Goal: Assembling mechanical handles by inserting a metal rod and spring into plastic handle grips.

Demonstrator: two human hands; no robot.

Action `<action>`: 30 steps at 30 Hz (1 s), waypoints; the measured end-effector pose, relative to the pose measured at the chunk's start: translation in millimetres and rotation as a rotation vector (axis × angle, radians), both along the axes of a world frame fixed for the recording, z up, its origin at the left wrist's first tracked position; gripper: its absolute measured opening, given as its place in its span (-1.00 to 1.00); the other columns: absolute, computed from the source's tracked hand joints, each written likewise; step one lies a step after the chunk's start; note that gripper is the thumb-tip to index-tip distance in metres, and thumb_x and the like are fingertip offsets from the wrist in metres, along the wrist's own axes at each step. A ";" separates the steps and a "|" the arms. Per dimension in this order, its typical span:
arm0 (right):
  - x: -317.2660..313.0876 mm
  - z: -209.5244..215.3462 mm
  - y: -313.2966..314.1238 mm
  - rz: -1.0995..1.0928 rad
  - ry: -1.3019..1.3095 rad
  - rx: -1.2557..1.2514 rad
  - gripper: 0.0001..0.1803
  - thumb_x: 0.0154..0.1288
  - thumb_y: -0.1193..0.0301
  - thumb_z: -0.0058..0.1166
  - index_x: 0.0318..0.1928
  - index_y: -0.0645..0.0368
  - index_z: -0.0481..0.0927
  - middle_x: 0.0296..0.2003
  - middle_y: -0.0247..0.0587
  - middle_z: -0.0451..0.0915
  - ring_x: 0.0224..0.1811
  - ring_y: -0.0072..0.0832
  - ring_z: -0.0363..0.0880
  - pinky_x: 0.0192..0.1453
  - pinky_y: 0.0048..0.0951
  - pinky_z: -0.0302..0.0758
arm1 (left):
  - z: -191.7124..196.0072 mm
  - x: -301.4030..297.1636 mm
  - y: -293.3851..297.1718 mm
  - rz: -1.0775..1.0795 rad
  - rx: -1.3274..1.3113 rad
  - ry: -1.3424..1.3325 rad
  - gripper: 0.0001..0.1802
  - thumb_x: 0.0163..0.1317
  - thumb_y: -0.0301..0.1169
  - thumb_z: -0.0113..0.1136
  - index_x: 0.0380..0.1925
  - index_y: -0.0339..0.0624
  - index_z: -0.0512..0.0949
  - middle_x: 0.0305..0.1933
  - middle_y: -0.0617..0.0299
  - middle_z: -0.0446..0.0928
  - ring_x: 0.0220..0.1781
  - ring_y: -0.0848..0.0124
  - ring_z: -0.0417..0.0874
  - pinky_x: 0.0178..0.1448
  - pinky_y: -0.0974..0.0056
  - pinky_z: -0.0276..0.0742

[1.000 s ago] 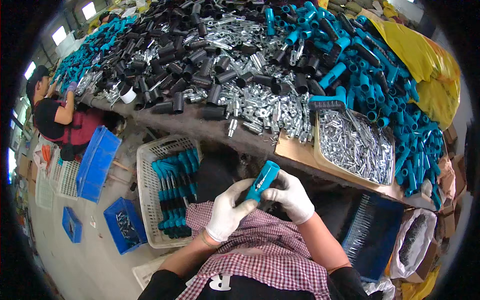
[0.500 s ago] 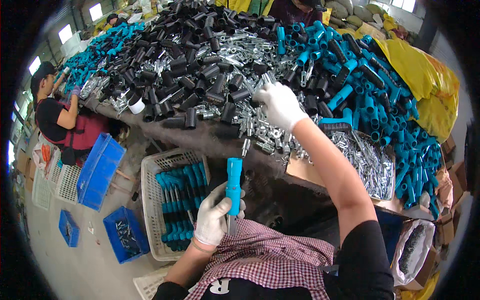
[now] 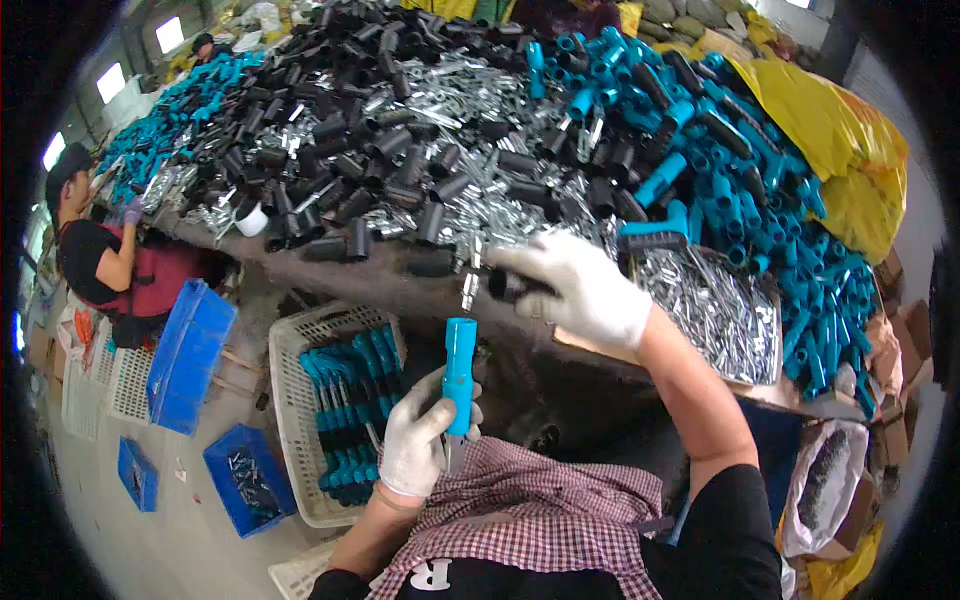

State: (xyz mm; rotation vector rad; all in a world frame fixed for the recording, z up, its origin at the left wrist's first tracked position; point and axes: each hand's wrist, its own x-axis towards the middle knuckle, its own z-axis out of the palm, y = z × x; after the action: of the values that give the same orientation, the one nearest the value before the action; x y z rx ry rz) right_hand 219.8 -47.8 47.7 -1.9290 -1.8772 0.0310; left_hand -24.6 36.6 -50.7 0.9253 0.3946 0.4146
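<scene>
My left hand, in a white glove, grips a teal plastic handle upright, its open end facing up. A grey metal part sticks out below the fist. To the right, my white-gloved right hand is above the near edge of the pile, with a short black plastic sleeve between its fingers and thumb. Part of that sleeve is hidden by the fingers. Just left of it, a silver metal fitting lies at the table's edge, above the handle's mouth.
A heap of black sleeves, silver fittings and teal handles covers the table. Metal pins fill a tray at right. Below left are a white crate of teal-and-black tools and blue bins. A co-worker is at far left.
My right hand has come back from the pile toward me, now with a black sleeve in its fingers. My left hand still holds the teal handle upright. The view has shifted slightly.
</scene>
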 end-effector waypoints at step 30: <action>-86.7 -104.9 -161.9 -0.436 0.662 0.497 -0.49 0.21 0.47 0.03 0.20 0.27 0.41 0.04 -0.01 0.49 0.02 -0.23 0.56 0.15 -0.33 0.49 | 21.8 45.9 -94.4 -0.595 0.081 0.212 -0.46 0.35 -0.30 0.09 0.19 -0.50 0.37 -0.25 0.12 0.57 -0.30 0.41 0.58 -0.17 0.34 0.52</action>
State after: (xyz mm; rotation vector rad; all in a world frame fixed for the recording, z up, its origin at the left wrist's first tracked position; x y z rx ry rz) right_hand 133.1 -209.6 -57.2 -1.6543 -0.9126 0.0544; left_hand 21.3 -57.8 -28.9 1.1179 0.2771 -0.2141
